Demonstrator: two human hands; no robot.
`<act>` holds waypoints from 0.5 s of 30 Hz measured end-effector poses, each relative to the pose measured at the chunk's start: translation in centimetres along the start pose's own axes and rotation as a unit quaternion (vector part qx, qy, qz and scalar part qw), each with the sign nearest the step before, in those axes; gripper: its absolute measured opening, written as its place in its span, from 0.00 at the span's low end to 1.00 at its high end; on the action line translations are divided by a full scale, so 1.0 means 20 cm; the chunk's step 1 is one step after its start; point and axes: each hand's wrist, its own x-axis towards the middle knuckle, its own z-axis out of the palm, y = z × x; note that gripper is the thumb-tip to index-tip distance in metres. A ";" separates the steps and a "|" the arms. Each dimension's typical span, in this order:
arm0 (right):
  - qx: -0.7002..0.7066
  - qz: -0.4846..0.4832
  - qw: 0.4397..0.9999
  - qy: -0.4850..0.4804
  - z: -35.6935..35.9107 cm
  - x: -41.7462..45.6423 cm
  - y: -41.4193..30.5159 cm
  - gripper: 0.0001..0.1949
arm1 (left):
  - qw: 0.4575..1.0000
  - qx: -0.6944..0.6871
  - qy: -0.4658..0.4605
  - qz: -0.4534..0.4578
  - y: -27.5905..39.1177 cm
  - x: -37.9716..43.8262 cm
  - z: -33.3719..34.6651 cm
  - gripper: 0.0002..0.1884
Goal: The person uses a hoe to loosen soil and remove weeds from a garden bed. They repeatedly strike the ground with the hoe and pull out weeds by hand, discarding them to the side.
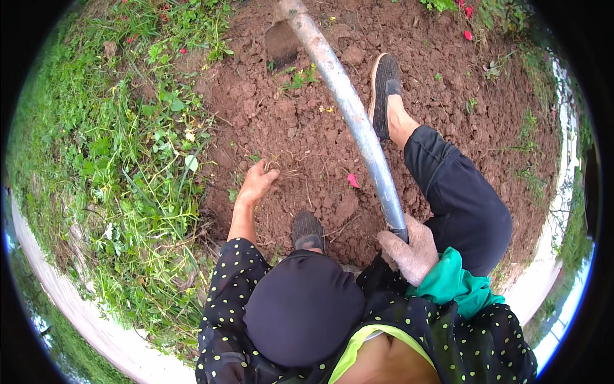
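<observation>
My right hand (413, 249), in a pale knitted glove, is closed around the end of a hoe's metal handle (355, 113). The handle slants up and away to the hoe blade (282, 47), which rests at the loose reddish soil (297, 125). My bare left hand (258, 181) is low over the ground, left of the handle. Between its thumb and fingers is a tuft of dry grass or roots (287, 169), partly hidden by the hand. A small green weed (302, 78) lies just below the blade.
Thick green weeds (148, 158) border the soil on the left. My dark shoes (386, 91) are on the dug earth, one ahead and one closer in. A pink petal (353, 180) lies beside the handle. Pale paved strips (72, 317) curve along both outer sides.
</observation>
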 end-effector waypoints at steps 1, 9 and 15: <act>-0.007 -0.001 1.000 -0.003 0.01 0.00 -0.01 0.12 | 0.997 0.063 0.032 0.036 -0.03 0.04 -0.01 0.24; -0.039 -0.023 0.999 -0.028 0.01 0.03 0.05 0.08 | 0.882 0.460 0.098 0.022 0.09 0.20 0.23 0.19; -0.012 0.019 0.999 -0.028 0.04 0.03 0.01 0.09 | 0.852 0.501 0.151 0.003 0.09 0.20 0.29 0.18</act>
